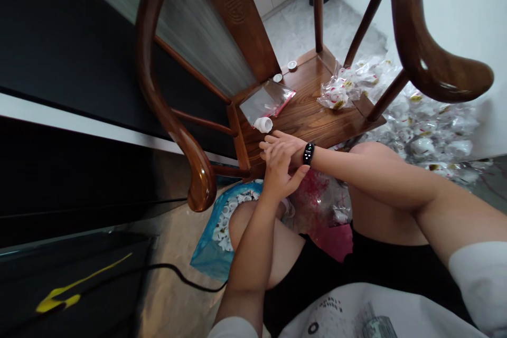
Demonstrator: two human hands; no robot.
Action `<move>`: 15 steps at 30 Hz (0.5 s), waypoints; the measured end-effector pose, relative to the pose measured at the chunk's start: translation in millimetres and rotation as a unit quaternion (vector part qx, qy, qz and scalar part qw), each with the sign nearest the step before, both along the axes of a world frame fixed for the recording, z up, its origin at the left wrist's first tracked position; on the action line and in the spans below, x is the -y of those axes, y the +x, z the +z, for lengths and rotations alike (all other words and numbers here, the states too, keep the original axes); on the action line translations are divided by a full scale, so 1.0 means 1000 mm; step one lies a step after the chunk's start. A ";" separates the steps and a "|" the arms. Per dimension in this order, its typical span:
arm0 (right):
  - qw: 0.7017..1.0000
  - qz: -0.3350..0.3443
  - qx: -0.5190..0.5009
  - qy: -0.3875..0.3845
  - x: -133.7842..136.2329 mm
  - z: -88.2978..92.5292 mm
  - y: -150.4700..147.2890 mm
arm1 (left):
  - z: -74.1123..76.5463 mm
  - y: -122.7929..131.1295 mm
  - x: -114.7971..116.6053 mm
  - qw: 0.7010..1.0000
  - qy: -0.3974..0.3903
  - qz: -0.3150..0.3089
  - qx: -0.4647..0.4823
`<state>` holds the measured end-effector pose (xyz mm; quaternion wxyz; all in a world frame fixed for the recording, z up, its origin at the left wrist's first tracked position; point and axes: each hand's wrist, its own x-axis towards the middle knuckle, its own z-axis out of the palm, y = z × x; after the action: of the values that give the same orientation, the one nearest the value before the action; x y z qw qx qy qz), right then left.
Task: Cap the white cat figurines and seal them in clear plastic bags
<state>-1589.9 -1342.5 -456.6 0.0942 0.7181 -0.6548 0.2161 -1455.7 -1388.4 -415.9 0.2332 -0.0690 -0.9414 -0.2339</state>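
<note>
My left hand (279,170) lies across my right hand (293,146) at the front edge of the wooden chair seat (304,105). The fingers of both hands are stretched out, and I see nothing held in either. Part of the right hand is covered by the left. Just beyond the fingertips a white plastic bottle-like piece (263,125) lies on its side. Behind it is a clear plastic bag (263,101) with a red-pink edge. Two small white round caps (292,65) sit toward the back of the seat. A black smart band (308,153) is on my right wrist.
Wrapped white pieces (336,92) lie at the seat's right side, with a large heap of bagged ones (428,121) beyond. A blue bag (209,253) of white parts stands below left. Curved chair arms (200,185) rise on both sides. A black cable (178,272) runs low left.
</note>
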 end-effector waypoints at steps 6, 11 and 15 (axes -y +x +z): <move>0.997 0.003 -0.074 0.034 -0.010 0.014 0.000 | 0.002 -0.002 0.015 0.998 0.025 0.031 -0.055; 0.997 0.016 -0.068 0.024 -0.019 0.030 -0.003 | -0.001 -0.007 0.053 0.975 0.096 0.171 -0.108; 0.998 0.014 -0.055 0.011 -0.020 0.030 -0.004 | 0.001 -0.007 0.060 0.968 0.096 0.190 -0.132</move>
<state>-1593.7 -1322.2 -426.9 0.1191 0.7388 -0.6410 0.1706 -1462.7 -1448.6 -415.1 0.4010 0.1034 -0.8714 -0.2631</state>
